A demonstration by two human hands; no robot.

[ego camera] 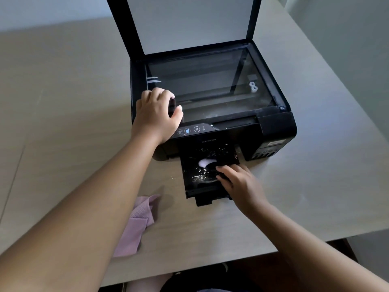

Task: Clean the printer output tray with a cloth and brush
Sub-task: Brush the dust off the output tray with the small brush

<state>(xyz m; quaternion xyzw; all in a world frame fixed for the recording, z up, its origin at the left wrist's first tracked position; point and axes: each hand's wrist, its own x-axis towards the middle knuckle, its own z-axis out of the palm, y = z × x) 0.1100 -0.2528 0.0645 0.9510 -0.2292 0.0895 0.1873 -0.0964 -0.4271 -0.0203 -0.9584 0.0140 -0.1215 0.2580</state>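
The black printer (273,127) stands on the table with its scanner lid (189,22) raised. Its output tray (190,187) is pulled out at the front and strewn with white crumbs. My right hand (240,184) grips a brush (207,163) with a dark handle, and its pale bristles rest on the middle of the tray. My left hand (156,114) lies on the printer's front left corner by the glass, with its fingers curled round a small dark object (172,106). A lilac cloth (134,226) lies on the table left of the tray, partly under my left forearm.
The pale wooden table (63,123) ends close in front of me, and its right edge runs diagonally back. The control panel (193,129) sits just above the tray. A few crumbs (173,178) lie on the table left of the tray.
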